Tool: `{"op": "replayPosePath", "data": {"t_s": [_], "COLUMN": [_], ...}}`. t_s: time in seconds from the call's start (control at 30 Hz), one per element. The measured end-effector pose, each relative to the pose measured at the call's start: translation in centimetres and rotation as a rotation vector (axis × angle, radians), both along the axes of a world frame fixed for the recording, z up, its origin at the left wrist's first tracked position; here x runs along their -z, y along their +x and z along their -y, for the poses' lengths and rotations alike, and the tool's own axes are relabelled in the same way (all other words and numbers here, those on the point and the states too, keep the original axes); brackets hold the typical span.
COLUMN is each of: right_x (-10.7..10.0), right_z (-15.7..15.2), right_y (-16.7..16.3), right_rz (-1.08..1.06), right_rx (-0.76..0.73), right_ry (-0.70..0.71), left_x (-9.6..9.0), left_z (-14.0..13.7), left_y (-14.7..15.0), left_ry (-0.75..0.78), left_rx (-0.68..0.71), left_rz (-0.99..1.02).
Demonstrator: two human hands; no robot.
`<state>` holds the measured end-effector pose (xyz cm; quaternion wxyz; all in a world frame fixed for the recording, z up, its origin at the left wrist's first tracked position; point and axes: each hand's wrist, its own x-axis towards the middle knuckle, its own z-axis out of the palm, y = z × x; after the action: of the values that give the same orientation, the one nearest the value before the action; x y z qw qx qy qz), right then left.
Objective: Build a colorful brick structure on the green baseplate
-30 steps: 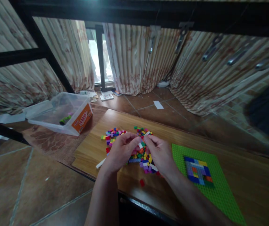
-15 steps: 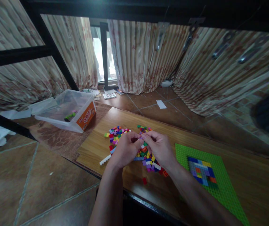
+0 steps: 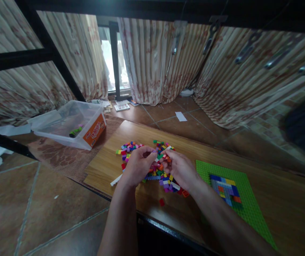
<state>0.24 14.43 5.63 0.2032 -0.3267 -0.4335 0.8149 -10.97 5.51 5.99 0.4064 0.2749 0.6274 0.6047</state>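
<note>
My left hand point(image 3: 137, 166) is over the pile of loose toy bricks point(image 3: 165, 183), thumb and forefinger pinched on a small purple brick point(image 3: 154, 151). Just to its right, my right hand point(image 3: 181, 169) hovers above the same pile with its fingers apart and loosely curled. Red and orange bricks show beside its fingertips; I see none clearly gripped. Both hands hide part of the pile. To the right of the right hand lies a green baseplate point(image 3: 251, 185), bearing a flat patch of multicoloured bricks point(image 3: 225, 190).
A wooden board point(image 3: 120, 133) carries the bricks and baseplate. A single red brick point(image 3: 162, 202) lies near its front edge, a long white brick point(image 3: 115, 180) at the left. A clear plastic bin point(image 3: 58, 137) with an orange label stands at the far left. Metal tools point(image 3: 244, 51) hang above.
My hands have come apart from each other. The purple brick stays in my left hand, while my right fingers have opened and drawn away. The view has shifted slightly.
</note>
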Motion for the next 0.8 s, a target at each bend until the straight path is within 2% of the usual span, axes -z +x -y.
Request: {"op": "replayPosePath", "data": {"t_s": [0.17,0.47,0.67,0.8], "right_x": [0.19,0.41,0.43,0.79], "right_z": [0.4,-0.13,0.31,0.38], "right_y": [-0.11,-0.09,-0.58,-0.69], "right_rz": [0.05,-0.01,0.078,0.069], "right_rx": [-0.017,0.009,0.0,0.004], "right_ry": [0.156,-0.015,0.191,0.159], "left_x": [0.28,0.49,0.35,-0.08], "left_z": [-0.26,0.05,-0.23,-0.22], "left_y": [0.1,-0.16,0.18,0.28], "left_ry": [-0.018,0.002,0.003,0.015], "left_rx": [0.044,0.083,0.083,0.044], "left_rz": [-0.101,-0.098,-0.124,-0.05]}}
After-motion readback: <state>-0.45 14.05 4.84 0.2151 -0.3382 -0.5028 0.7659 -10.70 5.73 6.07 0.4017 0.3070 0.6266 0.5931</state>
